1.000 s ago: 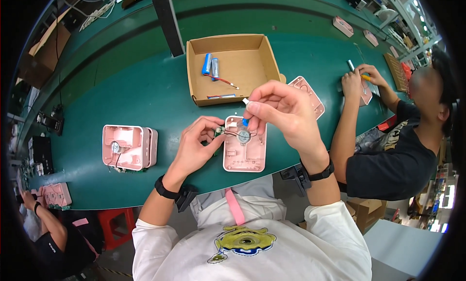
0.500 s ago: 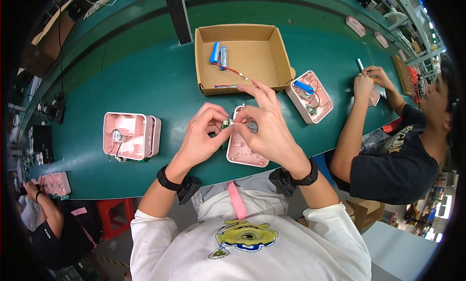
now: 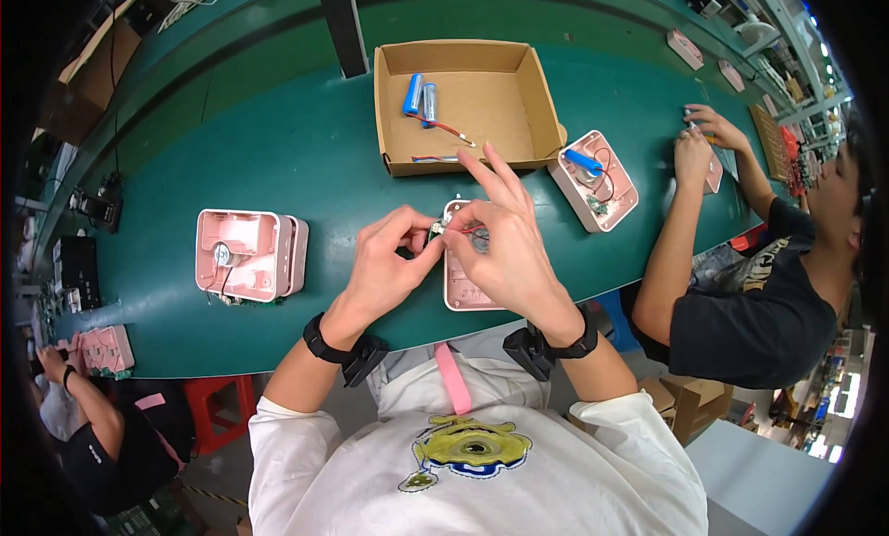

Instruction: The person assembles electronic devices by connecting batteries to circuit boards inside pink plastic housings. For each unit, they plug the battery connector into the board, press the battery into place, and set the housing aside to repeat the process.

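Between the fingertips of my left hand [image 3: 384,258] is a small green circuit board [image 3: 433,231], mostly covered by the fingers. My right hand [image 3: 505,253] meets it there, thumb and index finger pinching a small white wire connector [image 3: 446,223] at the board's edge, the other fingers raised. Red and dark wires [image 3: 474,229] run from the pinch behind my right hand. Whether the connector is seated in the board cannot be made out. Beneath both hands lies an open pink plastic housing [image 3: 460,293], its right part hidden by my right hand.
Beyond my hands stands a cardboard box [image 3: 505,100] with blue batteries [image 3: 413,95]. Right of it, another pink housing [image 3: 567,189] holds a wired blue battery [image 3: 582,161]. Stacked pink housings [image 3: 264,223] sit at left. A co-worker's hands [image 3: 694,151] work at right; another person [image 3: 97,411] is lower left.
My fingertips stay together at the board and connector, with slight finger shifts. The housing under my hands appears turned a little. The co-worker's far hand at right has lifted and opened somewhat.
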A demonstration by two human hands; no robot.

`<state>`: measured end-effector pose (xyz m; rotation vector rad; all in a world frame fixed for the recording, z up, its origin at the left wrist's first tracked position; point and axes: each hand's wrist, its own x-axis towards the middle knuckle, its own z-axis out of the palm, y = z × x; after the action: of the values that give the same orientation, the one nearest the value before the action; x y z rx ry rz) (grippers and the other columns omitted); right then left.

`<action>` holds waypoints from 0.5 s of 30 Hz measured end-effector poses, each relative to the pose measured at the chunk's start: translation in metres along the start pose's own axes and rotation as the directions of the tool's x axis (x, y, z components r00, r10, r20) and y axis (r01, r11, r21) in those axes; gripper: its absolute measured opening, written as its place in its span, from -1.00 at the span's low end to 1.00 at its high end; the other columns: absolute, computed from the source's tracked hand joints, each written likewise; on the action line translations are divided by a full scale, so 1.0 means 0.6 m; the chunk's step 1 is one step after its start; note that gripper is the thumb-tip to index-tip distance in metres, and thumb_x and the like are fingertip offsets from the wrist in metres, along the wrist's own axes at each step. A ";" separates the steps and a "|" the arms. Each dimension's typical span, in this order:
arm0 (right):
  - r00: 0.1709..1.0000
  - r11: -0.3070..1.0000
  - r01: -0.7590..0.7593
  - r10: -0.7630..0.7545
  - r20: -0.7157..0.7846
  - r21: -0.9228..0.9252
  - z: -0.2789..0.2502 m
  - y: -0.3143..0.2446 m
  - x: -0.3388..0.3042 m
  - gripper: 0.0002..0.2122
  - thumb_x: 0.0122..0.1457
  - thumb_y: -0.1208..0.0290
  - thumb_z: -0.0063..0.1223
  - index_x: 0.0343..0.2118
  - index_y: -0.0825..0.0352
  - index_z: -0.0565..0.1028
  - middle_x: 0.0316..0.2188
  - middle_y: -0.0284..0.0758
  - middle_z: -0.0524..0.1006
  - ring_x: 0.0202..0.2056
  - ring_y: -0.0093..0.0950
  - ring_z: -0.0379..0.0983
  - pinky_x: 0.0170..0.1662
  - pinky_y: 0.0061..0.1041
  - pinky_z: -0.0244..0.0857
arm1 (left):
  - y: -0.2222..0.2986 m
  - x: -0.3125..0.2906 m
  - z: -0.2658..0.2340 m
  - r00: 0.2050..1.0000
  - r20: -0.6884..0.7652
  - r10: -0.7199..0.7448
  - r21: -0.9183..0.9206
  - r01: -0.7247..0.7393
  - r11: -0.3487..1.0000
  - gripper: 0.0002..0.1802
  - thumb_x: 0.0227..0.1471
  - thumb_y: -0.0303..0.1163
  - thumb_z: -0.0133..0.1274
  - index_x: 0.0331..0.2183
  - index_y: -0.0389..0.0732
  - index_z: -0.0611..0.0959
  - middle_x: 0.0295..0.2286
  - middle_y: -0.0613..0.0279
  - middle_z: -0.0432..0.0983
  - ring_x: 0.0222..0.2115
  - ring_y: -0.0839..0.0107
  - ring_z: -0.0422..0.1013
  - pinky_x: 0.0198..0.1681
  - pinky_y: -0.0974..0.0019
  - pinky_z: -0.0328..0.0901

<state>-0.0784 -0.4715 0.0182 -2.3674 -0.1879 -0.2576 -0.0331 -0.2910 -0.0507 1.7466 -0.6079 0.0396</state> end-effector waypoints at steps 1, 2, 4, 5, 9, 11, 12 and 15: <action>1.000 1.000 -0.009 0.009 -0.005 0.007 0.000 0.000 -0.001 -0.93 0.07 0.51 0.26 -0.45 0.41 0.63 0.42 -0.10 0.28 0.51 -0.05 -0.08 0.46 -0.07 -0.11 | 0.000 -0.001 -0.001 1.000 0.000 0.000 -0.001 0.000 1.000 -0.81 0.00 -0.62 0.34 -0.34 -0.33 0.63 -0.58 0.26 0.40 -0.58 0.50 0.35 -0.51 0.36 0.29; 1.000 1.000 -0.009 0.009 -0.005 0.006 0.001 -0.002 -0.001 -0.93 0.07 0.51 0.26 -0.45 0.41 0.63 0.42 -0.10 0.28 0.51 -0.05 -0.08 0.46 -0.07 -0.11 | 0.002 -0.003 -0.003 1.000 0.012 0.017 0.036 -0.018 0.999 -0.81 0.00 -0.64 0.33 -0.31 -0.34 0.64 -0.55 0.27 0.44 -0.57 0.52 0.36 -0.49 0.39 0.31; 1.000 1.000 -0.013 0.014 -0.018 0.004 0.002 -0.006 -0.004 -0.94 0.06 0.53 0.25 -0.44 0.41 0.63 0.42 -0.09 0.28 0.51 -0.05 -0.07 0.46 -0.07 -0.10 | 0.007 -0.004 -0.007 0.998 0.036 0.050 0.109 -0.054 0.993 -0.80 0.01 -0.69 0.29 -0.27 -0.35 0.67 -0.50 0.29 0.51 -0.53 0.58 0.39 -0.45 0.43 0.35; 1.000 1.000 -0.015 0.016 -0.025 0.003 0.003 -0.007 -0.005 -0.94 0.06 0.53 0.25 -0.44 0.41 0.63 0.42 -0.09 0.28 0.51 -0.05 -0.07 0.46 -0.07 -0.10 | 0.011 -0.003 -0.006 0.998 0.035 0.049 0.109 -0.053 0.993 -0.80 0.01 -0.69 0.29 -0.27 -0.35 0.67 -0.50 0.29 0.51 -0.53 0.58 0.39 -0.45 0.43 0.35; 0.998 1.000 -0.013 0.013 -0.060 0.015 0.012 -0.010 -0.008 -0.96 0.04 0.58 0.24 -0.45 0.42 0.61 0.41 -0.09 0.29 0.51 -0.05 -0.07 0.45 -0.07 -0.08 | 0.023 0.000 -0.003 0.988 -0.019 0.156 0.145 -0.152 0.978 -0.82 0.00 -0.63 0.32 -0.31 -0.32 0.66 -0.57 0.20 0.41 -0.61 0.37 0.36 -0.54 0.28 0.30; 0.998 1.000 -0.016 0.017 -0.053 0.015 0.012 -0.013 -0.007 -0.97 0.03 0.59 0.23 -0.45 0.42 0.60 0.41 -0.08 0.29 0.51 -0.05 -0.07 0.45 -0.07 -0.08 | 0.023 0.000 -0.005 0.984 -0.005 0.180 0.155 -0.177 0.972 -0.82 0.00 -0.64 0.31 -0.30 -0.33 0.66 -0.57 0.20 0.41 -0.61 0.36 0.36 -0.53 0.27 0.30; 0.999 1.000 -0.019 0.019 -0.047 0.014 0.012 -0.014 -0.005 -0.97 0.02 0.60 0.23 -0.46 0.42 0.60 0.42 -0.08 0.29 0.51 -0.04 -0.07 0.45 -0.06 -0.07 | 0.023 -0.001 -0.005 0.982 0.001 0.190 0.159 -0.188 0.969 -0.82 0.00 -0.64 0.30 -0.29 -0.33 0.66 -0.57 0.19 0.41 -0.61 0.35 0.36 -0.53 0.27 0.30; 0.999 1.000 -0.021 0.021 -0.036 0.023 0.013 -0.013 -0.004 -0.97 0.01 0.62 0.22 -0.47 0.42 0.59 0.42 -0.07 0.28 0.52 -0.04 -0.08 0.45 -0.05 -0.07 | 0.025 -0.001 -0.007 0.984 0.009 0.180 0.151 -0.179 0.972 -0.81 -0.01 -0.64 0.30 -0.29 -0.33 0.66 -0.57 0.19 0.40 -0.61 0.34 0.35 -0.53 0.27 0.30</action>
<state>-0.0813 -0.4604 0.0172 -2.3390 -0.1479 -0.2867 -0.0389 -0.2889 -0.0361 1.8327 -0.7747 0.2214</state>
